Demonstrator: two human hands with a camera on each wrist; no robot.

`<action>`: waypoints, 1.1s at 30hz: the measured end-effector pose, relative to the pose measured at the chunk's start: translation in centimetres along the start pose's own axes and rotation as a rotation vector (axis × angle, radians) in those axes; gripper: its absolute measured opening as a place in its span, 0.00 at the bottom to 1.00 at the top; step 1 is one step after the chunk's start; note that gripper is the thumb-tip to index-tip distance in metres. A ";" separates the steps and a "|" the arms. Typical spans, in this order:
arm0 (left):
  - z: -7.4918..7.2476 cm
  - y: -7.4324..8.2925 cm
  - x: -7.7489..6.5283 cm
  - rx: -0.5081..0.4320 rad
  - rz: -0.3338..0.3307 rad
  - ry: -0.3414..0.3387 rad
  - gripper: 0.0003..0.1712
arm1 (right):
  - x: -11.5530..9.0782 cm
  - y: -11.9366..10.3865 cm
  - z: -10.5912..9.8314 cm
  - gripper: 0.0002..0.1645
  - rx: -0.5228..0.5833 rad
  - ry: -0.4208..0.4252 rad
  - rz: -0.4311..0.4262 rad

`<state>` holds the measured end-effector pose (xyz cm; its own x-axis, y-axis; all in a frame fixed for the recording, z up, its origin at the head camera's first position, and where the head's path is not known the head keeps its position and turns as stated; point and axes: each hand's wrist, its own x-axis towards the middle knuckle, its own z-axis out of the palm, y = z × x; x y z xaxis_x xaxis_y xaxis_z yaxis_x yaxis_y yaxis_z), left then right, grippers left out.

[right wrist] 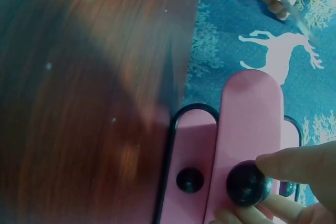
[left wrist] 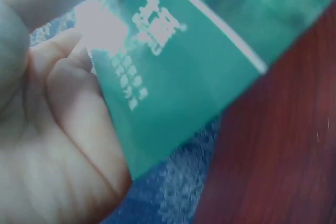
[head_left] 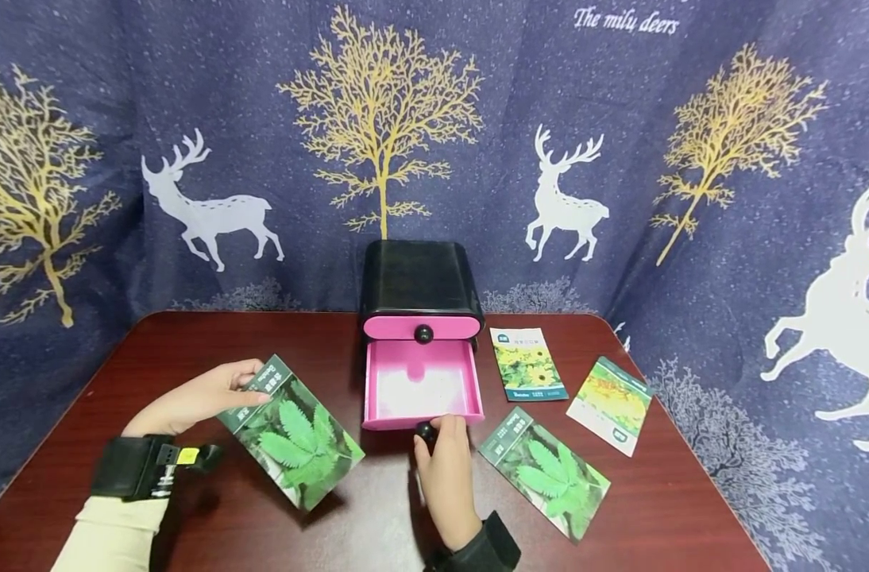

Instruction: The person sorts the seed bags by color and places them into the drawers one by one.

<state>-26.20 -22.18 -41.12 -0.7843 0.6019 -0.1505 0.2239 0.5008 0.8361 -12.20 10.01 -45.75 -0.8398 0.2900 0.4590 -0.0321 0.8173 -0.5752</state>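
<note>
My left hand [head_left: 204, 397] pinches a seed packet [head_left: 302, 449] with a green leaf picture, held tilted above the table. In the left wrist view the thumb lies over the packet's green end [left wrist: 173, 93], the other fingers behind it. My right hand [head_left: 449, 486] grips the round black knob [head_left: 425, 432] of a pulled-out pink drawer [head_left: 386, 389]; nothing shows inside it. Thumb and fingers close around this knob [right wrist: 245, 183] in the right wrist view. The drawer belongs to a black cabinet [head_left: 420, 274], whose upper pink drawer [head_left: 392, 327] is closed.
On the table's right lie a matching leaf packet [head_left: 549, 475], a yellow-flower packet [head_left: 527, 365] and an orange-flower packet [head_left: 612, 403]. Reddish-brown wood forms the tabletop [head_left: 377, 508]. Behind the table hangs a blue cloth [head_left: 449, 199] with deer and trees.
</note>
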 end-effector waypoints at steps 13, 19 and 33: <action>2.1 3.7 0.0 -0.399 0.014 0.009 0.38 | 0.3 0.3 -0.6 0.09 0.076 -0.008 0.071; 4.3 5.0 0.2 -0.584 0.089 -0.030 0.30 | 0.6 0.4 -2.1 0.05 0.026 0.079 0.059; 9.3 7.4 1.0 -0.896 0.137 -0.057 0.22 | 1.2 -1.5 -5.7 0.18 0.701 -0.265 0.230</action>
<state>-19.95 -12.07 -39.97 -0.7489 0.6622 -0.0259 -0.2397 -0.2342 0.9422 -10.04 12.01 -40.47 -0.9653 0.2138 0.1500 -0.1018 0.2208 -0.9700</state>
